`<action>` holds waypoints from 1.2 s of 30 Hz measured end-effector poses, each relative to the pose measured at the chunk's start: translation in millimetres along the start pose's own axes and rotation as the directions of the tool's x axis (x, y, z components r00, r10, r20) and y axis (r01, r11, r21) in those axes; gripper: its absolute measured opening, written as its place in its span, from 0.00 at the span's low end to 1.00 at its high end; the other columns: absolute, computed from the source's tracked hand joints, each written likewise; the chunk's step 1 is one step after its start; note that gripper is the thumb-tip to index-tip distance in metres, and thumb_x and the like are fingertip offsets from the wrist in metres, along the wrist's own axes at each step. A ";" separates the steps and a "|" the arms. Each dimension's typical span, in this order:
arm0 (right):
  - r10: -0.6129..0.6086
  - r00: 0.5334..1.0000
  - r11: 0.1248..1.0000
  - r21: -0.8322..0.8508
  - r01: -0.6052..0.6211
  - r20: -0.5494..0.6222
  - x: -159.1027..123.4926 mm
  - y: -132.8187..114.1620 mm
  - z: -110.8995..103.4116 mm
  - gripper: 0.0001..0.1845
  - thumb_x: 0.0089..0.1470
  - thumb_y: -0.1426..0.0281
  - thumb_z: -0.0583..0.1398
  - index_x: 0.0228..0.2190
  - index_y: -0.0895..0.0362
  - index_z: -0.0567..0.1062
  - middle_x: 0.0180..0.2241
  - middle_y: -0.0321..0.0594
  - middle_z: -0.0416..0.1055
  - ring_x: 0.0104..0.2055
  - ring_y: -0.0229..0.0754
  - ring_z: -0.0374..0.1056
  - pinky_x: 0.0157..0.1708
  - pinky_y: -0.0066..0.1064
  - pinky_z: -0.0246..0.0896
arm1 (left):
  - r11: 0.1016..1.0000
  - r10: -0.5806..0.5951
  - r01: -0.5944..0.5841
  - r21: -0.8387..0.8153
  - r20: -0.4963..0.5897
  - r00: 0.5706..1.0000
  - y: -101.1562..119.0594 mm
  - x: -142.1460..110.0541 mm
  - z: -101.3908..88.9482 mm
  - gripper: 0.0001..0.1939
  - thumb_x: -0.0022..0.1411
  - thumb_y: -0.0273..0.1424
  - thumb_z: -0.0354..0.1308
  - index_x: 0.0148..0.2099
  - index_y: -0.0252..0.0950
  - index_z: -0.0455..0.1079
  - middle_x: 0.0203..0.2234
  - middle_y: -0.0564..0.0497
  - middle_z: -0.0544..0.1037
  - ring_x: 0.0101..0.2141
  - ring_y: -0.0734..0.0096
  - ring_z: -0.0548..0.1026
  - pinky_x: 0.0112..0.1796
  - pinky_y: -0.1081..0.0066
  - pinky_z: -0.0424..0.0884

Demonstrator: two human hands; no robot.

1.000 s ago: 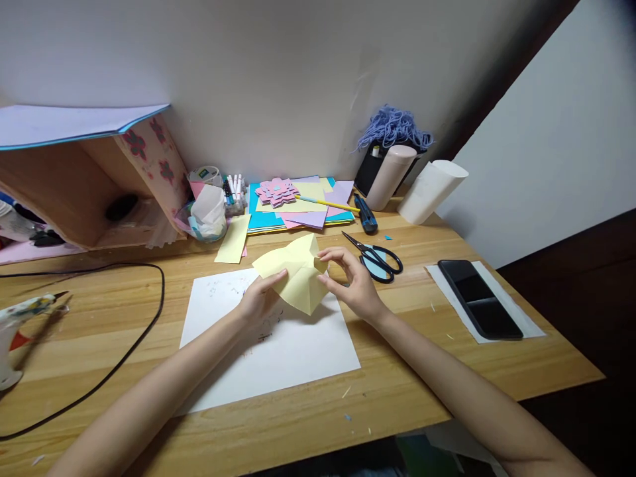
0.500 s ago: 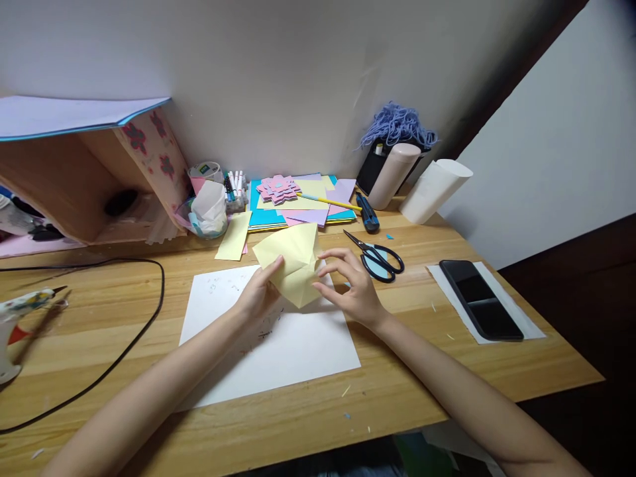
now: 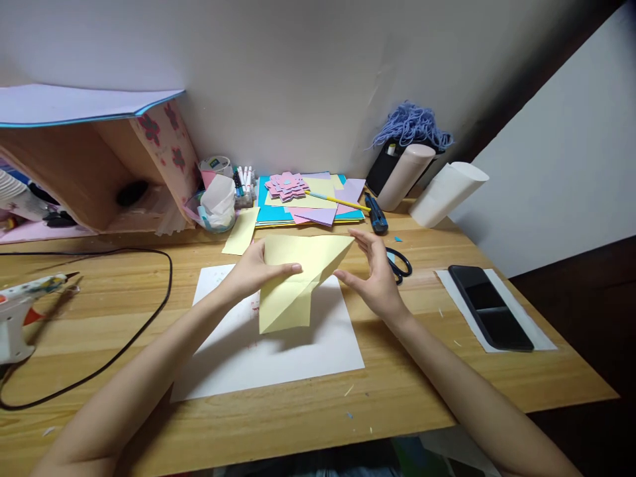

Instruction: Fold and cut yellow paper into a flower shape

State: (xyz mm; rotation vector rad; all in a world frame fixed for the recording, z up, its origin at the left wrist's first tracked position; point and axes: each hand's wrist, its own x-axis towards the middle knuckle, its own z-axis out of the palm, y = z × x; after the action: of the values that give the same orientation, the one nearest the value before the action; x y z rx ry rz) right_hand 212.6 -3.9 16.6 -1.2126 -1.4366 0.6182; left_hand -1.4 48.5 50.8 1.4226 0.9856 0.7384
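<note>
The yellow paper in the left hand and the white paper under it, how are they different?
The yellow paper is creased and held up in the left hand, while the white paper lies flat on the table. The yellow paper looks smaller than the white paper. No marks show on the yellow paper, but the white paper has small reddish ones. Both have straight edges.

Bare left hand (image 3: 252,268), bare right hand (image 3: 376,278); slim, tapering forearms (image 3: 163,351), likewise bare
</note>
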 end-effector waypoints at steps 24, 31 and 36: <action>0.302 0.847 0.731 0.464 -0.500 0.437 -16.3 7.3 11.6 0.28 0.38 0.63 0.66 0.44 0.52 0.70 0.46 0.41 0.70 0.47 0.49 0.66 0.48 0.42 0.62 | 0.911 0.285 -0.279 0.305 0.023 0.958 20.2 -25.6 12.3 0.26 0.45 0.33 0.63 0.49 0.41 0.67 0.45 0.48 0.70 0.46 0.58 0.66 0.50 0.62 0.57; 0.311 0.838 0.791 0.368 -0.490 0.448 -20.7 6.3 14.5 0.20 0.43 0.66 0.64 0.42 0.50 0.73 0.46 0.37 0.70 0.49 0.45 0.65 0.50 0.40 0.61 | 0.709 0.387 -0.327 0.624 0.042 0.921 15.3 -29.0 15.3 0.27 0.47 0.42 0.62 0.51 0.46 0.66 0.49 0.45 0.65 0.50 0.52 0.61 0.50 0.53 0.54; 0.277 0.842 0.846 0.297 -0.442 0.463 -21.1 3.1 12.5 0.19 0.44 0.64 0.63 0.42 0.50 0.73 0.44 0.36 0.71 0.49 0.45 0.65 0.50 0.41 0.60 | 0.644 0.464 -0.367 0.671 0.038 0.885 14.4 -31.9 21.7 0.21 0.53 0.41 0.57 0.50 0.48 0.66 0.53 0.47 0.61 0.52 0.53 0.59 0.51 0.53 0.51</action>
State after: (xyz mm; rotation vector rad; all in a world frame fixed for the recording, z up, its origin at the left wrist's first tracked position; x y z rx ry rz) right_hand 199.2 -18.9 2.2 -1.0738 -1.3196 1.4320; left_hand 5.9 11.1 66.3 2.3192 1.0958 0.8718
